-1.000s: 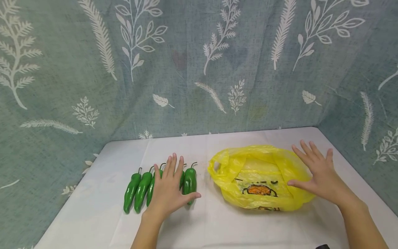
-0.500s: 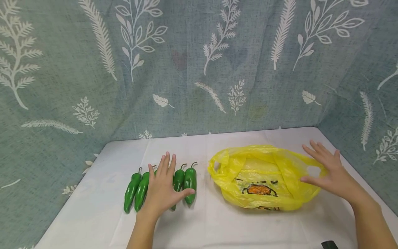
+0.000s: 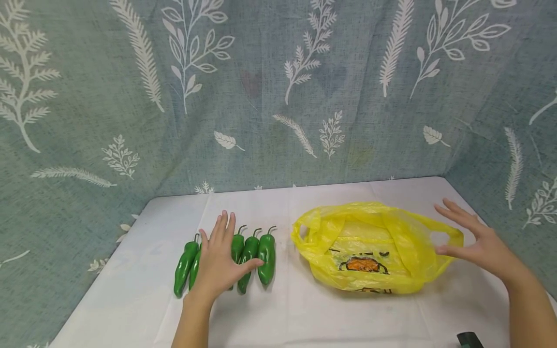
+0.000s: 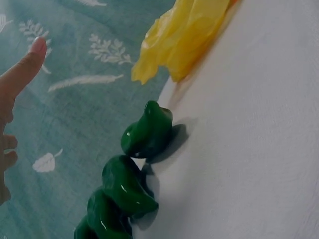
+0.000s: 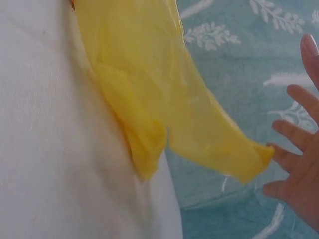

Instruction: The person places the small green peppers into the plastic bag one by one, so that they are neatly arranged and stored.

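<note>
My left hand (image 3: 219,266) hovers over a row of several green chili peppers (image 3: 267,258), fingers spread and holding nothing. It hides the middle of the row; curved stems point away from me. In the left wrist view, the shiny tips of the peppers (image 4: 128,186) show beside the thumb. To the right lies a yellow plastic bag (image 3: 370,246) with a printed cartoon face and two loop handles, its mouth spread wide. My right hand (image 3: 483,246) is at the bag's right handle with fingers extended, gripping nothing. Whether the thumb touches the handle I cannot tell.
A white cloth (image 3: 304,319) covers the table. Grey-green fabric with white leaf prints (image 3: 270,145) hangs behind and at both sides. A dark object (image 3: 469,340) pokes in at the bottom edge, near the right forearm.
Both hands have drifted apart: the left hand went left across the peppers, uncovering those at the right end. The right hand moved right, exposing the bag's right handle. Peppers and bag stay put.
</note>
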Action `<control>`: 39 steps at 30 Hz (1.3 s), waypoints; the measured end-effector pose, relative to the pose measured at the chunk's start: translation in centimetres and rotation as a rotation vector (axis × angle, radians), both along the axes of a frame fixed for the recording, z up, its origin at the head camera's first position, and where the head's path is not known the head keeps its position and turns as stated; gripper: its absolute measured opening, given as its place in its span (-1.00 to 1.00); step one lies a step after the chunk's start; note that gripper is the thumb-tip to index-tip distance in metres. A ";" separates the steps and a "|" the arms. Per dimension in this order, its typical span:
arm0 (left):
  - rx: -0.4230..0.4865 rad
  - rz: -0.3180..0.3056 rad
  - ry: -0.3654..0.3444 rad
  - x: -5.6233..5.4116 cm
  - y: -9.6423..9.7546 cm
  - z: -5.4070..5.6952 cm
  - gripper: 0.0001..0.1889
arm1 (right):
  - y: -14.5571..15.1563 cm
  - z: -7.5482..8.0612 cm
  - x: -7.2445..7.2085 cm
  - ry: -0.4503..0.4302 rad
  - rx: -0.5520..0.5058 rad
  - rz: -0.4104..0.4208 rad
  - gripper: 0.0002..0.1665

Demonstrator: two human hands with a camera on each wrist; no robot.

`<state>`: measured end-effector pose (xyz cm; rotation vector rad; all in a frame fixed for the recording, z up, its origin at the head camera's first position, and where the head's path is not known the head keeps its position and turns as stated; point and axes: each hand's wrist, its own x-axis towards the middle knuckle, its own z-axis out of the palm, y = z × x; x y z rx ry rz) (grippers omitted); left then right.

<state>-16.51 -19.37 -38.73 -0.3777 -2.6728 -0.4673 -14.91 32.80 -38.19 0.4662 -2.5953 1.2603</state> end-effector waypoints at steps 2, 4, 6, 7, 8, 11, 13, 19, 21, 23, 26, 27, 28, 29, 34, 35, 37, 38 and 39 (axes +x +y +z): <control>0.021 0.000 0.000 -0.1 -0.3 -0.1 0.29 | 0.2 -0.2 0.0 -0.017 -0.027 0.006 0.01; 0.044 -0.002 -0.002 -0.2 -0.6 -0.1 0.27 | 0.4 -0.5 0.0 -0.022 -0.067 0.017 -0.03; 0.070 -0.004 -0.008 -0.2 -0.9 -0.1 0.26 | 0.7 -0.8 0.0 -0.009 -0.092 0.037 -0.08; 0.089 -0.007 -0.012 -0.2 -1.0 -0.1 0.25 | 0.8 -1.0 -0.1 -0.001 -0.103 0.048 -0.11; 0.107 -0.010 -0.016 -0.2 -1.2 -0.2 0.25 | 0.9 -1.1 -0.2 0.006 -0.109 0.056 -0.13; 0.168 -0.020 -0.032 -0.3 -1.6 -0.3 0.23 | 1.2 -1.5 -0.3 0.010 -0.103 0.065 -0.18; 0.207 -0.030 -0.032 -0.5 -1.9 -0.5 0.22 | 1.4 -1.8 -0.4 0.002 -0.096 0.069 -0.19; 0.326 -0.074 -0.005 -0.9 -3.3 -1.5 0.21 | 1.6 -2.2 -0.6 -0.014 -0.097 0.079 -0.23; 0.371 -0.106 0.008 -1.0 -3.8 -1.7 0.21 | 1.7 -2.3 -0.6 -0.022 -0.093 0.082 -0.24; 0.409 -0.122 0.004 -0.9 -4.2 -1.8 0.21 | 1.7 -2.4 -0.6 -0.033 -0.086 0.087 -0.24; 0.454 -0.103 -0.040 -0.8 -4.9 -1.9 0.18 | 1.8 -2.6 -0.6 -0.058 -0.111 0.089 -0.27; 0.466 -0.089 -0.058 -0.7 -5.2 -1.9 0.17 | 1.8 -2.7 -0.6 -0.069 -0.122 0.089 -0.27; 0.471 -0.071 -0.069 -0.7 -5.4 -1.9 0.16 | 1.9 -2.7 -0.7 -0.079 -0.128 0.087 -0.28; 0.473 -0.057 -0.077 -0.7 -5.6 -2.0 0.15 | 1.9 -2.8 -0.7 -0.095 -0.137 0.085 -0.28; 0.476 -0.006 -0.087 -0.6 -6.5 -2.0 0.11 | 1.9 -3.0 -1.0 -0.163 -0.158 0.072 -0.31; 0.482 -0.001 -0.093 -0.5 -6.7 -2.0 0.10 | 1.9 -3.0 -1.0 -0.174 -0.165 0.070 -0.33; 0.489 0.012 -0.108 -0.5 -6.9 -2.0 0.09 | 1.9 -3.2 -1.1 -0.172 -0.148 0.057 -0.36; 0.491 0.019 -0.118 -0.5 -7.0 -2.1 0.08 | 1.9 -3.3 -1.1 -0.171 -0.138 0.049 -0.37; 0.494 0.029 -0.131 -0.5 -7.1 -2.1 0.08 | 1.9 -3.4 -1.2 -0.170 -0.125 0.039 -0.38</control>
